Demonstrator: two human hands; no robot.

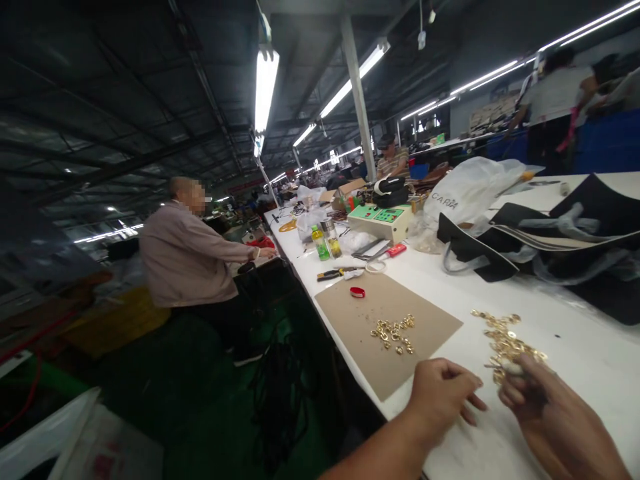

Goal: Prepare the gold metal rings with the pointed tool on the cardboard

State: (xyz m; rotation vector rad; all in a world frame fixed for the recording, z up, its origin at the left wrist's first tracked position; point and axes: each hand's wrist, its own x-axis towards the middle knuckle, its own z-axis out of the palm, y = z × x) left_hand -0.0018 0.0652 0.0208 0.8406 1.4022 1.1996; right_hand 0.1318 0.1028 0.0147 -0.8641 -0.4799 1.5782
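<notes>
My left hand (pixel 443 392) is over the table's front edge, its fingers bent but apart, with nothing visible in them. My right hand (pixel 545 403) is closed at the fingertips around a small whitish thing with a thin tip; its kind is not clear. Just beyond that hand lies a loose pile of small gold-coloured metal rings (pixel 507 339). More gold metal rings (pixel 393 331) are scattered on a brown cardboard sheet (pixel 345 327), beyond my left hand. A red ring-shaped band (pixel 357 292) lies near the sheet's far edge.
Pliers (pixel 333 273), a green-labelled bottle (pixel 320 243) and a control box (pixel 381 221) stand or lie farther along the white table (pixel 565 373). Black sheet pieces (pixel 590 233) and a plastic bag (pixel 465 190) are at the right. A co-worker (pixel 193 247) is at the left.
</notes>
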